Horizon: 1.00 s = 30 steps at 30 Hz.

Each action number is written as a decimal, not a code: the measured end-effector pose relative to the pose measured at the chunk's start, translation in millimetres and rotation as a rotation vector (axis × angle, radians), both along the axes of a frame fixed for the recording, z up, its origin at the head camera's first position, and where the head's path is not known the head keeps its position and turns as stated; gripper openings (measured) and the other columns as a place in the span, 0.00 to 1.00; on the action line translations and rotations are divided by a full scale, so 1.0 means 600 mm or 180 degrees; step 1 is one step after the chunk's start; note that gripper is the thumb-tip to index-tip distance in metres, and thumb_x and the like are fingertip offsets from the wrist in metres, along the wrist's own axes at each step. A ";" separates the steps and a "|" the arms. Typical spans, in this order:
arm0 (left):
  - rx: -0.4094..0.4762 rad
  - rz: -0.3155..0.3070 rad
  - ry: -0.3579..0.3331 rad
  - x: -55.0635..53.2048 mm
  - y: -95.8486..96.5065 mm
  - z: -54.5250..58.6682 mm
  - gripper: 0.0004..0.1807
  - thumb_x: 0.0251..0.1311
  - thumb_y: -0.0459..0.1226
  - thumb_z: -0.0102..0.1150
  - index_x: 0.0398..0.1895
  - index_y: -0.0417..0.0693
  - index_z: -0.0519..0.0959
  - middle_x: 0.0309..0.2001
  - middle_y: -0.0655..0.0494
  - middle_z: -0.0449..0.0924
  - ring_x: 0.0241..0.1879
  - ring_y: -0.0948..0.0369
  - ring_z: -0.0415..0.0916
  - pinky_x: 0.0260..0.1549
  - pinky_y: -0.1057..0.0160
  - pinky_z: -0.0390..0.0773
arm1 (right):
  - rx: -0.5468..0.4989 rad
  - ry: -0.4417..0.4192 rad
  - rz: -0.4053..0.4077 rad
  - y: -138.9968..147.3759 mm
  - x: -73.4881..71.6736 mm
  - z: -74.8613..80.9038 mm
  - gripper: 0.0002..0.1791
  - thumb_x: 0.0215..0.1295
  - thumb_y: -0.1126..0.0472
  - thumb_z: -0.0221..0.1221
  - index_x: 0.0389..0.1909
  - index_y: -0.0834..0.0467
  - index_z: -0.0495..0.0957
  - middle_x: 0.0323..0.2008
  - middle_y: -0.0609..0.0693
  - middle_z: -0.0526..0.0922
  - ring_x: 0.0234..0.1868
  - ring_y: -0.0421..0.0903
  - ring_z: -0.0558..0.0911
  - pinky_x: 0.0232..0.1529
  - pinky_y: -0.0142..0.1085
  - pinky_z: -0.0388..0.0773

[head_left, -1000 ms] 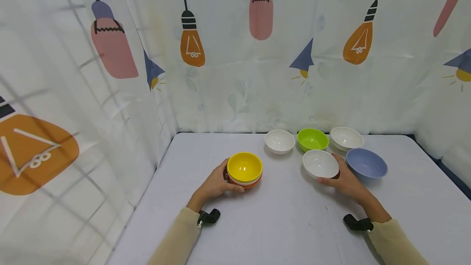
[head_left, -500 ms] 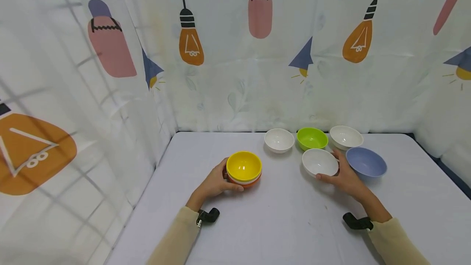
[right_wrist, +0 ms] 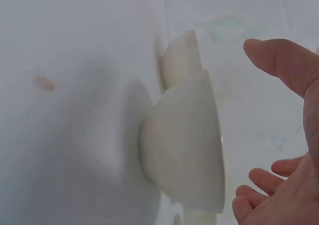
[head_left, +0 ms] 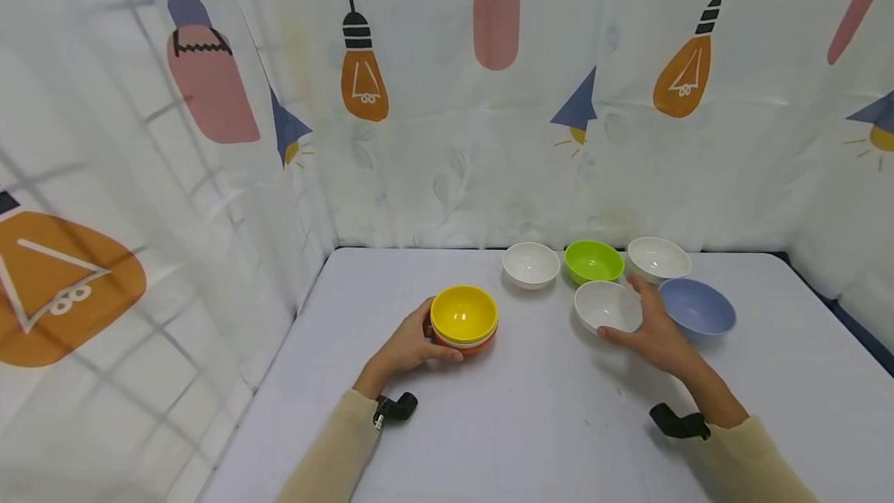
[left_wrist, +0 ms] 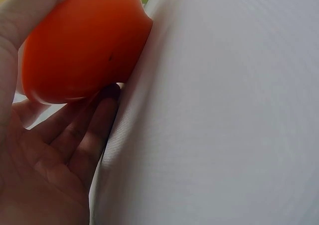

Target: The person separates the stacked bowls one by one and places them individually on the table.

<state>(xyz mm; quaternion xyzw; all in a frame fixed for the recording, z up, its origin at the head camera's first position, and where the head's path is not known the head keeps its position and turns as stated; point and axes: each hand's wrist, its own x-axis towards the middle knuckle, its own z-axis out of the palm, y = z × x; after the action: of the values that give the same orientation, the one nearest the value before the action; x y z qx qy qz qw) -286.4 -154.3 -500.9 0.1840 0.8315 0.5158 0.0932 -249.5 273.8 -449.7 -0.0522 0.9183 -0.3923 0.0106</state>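
At the left of the table my left hand (head_left: 412, 341) holds a stack of bowls around its side. A yellow bowl (head_left: 464, 315) tops the stack, with a white rim below it and an orange bowl (left_wrist: 84, 48) at the bottom, standing on the table. To the right, a white bowl (head_left: 606, 307) stands upright on the table. My right hand (head_left: 655, 336) is beside it, thumb and fingers spread apart. In the right wrist view a gap shows between these fingers and the white bowl. Nothing is in the right hand.
Behind stand a small white bowl (head_left: 531, 265), a green bowl (head_left: 594, 261) and another white bowl (head_left: 659, 259) in a row near the table's back edge. A blue bowl (head_left: 697, 307) is right of my right hand. Patterned curtains (head_left: 454, 161) enclose the white table (head_left: 531, 441).
My right hand has let go of the white bowl, its fingers spreading and lifting slightly off the rim. The bowl stays in place. My left hand and its stack have not moved.
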 end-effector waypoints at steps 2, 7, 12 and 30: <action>0.0016 -0.0009 0.0003 0.001 0.000 0.003 0.56 0.41 0.50 0.85 0.74 0.65 0.63 0.69 0.64 0.72 0.63 0.58 0.74 0.67 0.49 0.73 | -0.0012 0.0101 0.0026 -0.006 0.005 0.006 0.67 0.58 0.46 0.74 0.81 0.62 0.35 0.78 0.72 0.45 0.75 0.75 0.53 0.67 0.75 0.56; 0.0044 -0.0020 0.0025 0.004 0.001 0.007 0.57 0.41 0.48 0.85 0.76 0.61 0.61 0.69 0.61 0.72 0.64 0.57 0.74 0.67 0.48 0.73 | -0.0154 0.0408 0.0208 -0.024 0.015 0.014 0.59 0.59 0.53 0.74 0.79 0.65 0.44 0.76 0.69 0.53 0.75 0.71 0.56 0.70 0.70 0.57; 0.0035 0.0003 0.0003 0.004 0.001 0.006 0.58 0.40 0.48 0.86 0.76 0.62 0.62 0.69 0.62 0.72 0.64 0.58 0.74 0.67 0.48 0.72 | -0.0403 0.0369 0.0405 -0.048 0.025 0.016 0.54 0.61 0.53 0.73 0.79 0.61 0.49 0.77 0.64 0.56 0.76 0.66 0.57 0.72 0.68 0.56; -0.0007 0.0039 -0.0018 0.001 0.001 0.004 0.57 0.39 0.49 0.86 0.75 0.64 0.62 0.69 0.64 0.72 0.65 0.58 0.73 0.69 0.47 0.71 | -0.0734 0.0128 0.1069 -0.168 -0.015 0.013 0.42 0.63 0.52 0.71 0.74 0.52 0.61 0.70 0.58 0.70 0.69 0.59 0.73 0.72 0.60 0.67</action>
<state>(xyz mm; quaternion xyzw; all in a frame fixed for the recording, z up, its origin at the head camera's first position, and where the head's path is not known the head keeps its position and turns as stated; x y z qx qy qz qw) -286.0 -153.6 -498.3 0.1773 0.8330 0.5159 0.0926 -258.4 172.8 -442.0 -0.2132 0.8458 -0.4864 0.0514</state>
